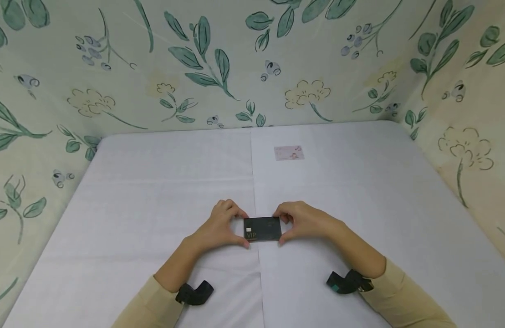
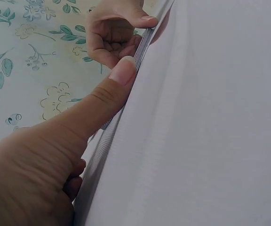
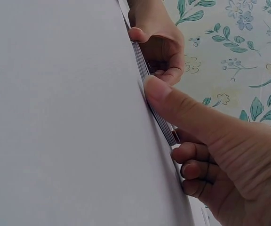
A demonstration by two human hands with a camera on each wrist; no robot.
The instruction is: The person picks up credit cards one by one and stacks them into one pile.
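Note:
A black card with "VIP" on its left corner tops a stack of cards [image 1: 262, 228] lying flat on the white table, near the middle. My left hand [image 1: 222, 226] pinches the left end, thumb at the near edge and fingers at the far edge. At the right end, my right hand [image 1: 306, 221] grips in the same way. Seen edge-on in the right wrist view, the stack [image 3: 166, 126] shows several thin layers. The left thumb [image 2: 105, 94] presses its near side in the left wrist view. Fingers behind the stack are partly hidden.
A pale pink card [image 1: 289, 153] lies apart, farther back and slightly right on the white-covered table [image 1: 174, 159]. A seam runs down the cloth's middle. Leaf-patterned fabric [image 1: 236, 59] hangs behind the table and along its sides.

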